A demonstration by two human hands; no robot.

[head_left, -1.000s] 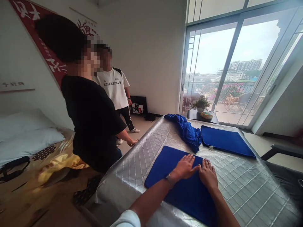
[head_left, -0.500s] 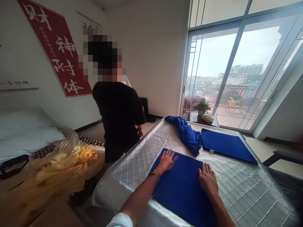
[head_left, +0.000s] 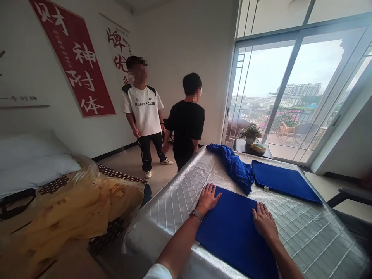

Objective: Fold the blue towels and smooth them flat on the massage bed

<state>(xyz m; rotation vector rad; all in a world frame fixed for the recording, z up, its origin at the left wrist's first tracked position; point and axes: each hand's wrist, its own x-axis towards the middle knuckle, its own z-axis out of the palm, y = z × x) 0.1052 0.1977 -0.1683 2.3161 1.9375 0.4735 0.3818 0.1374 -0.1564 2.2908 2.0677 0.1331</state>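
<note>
A flat blue folded cloth point(head_left: 232, 228) lies on a silver quilted cover point(head_left: 308, 228) in front of me. My left hand point(head_left: 208, 199) rests flat on its far left corner, fingers spread. Along the right edge, my right hand point(head_left: 265, 220) lies flat with its fingers stretched out. Neither hand grips anything. Beyond them a second flat blue folded cloth point(head_left: 286, 180) lies at the right, a small white tag at its near edge. Left of that sits a crumpled blue cloth point(head_left: 234, 166).
A person in black point(head_left: 187, 128) and another in a white shirt point(head_left: 143, 112) stand beyond the cover's left side. Yellow cloth point(head_left: 78, 205) in clear plastic lies at the left. A small dark table point(head_left: 247, 147) with a potted plant point(head_left: 250, 133) stands by the glass door.
The person in black has moved away and to the right, and the person in the white shirt has come into view. My hands stay flat on the folded cloth; the view has shifted slightly.
</note>
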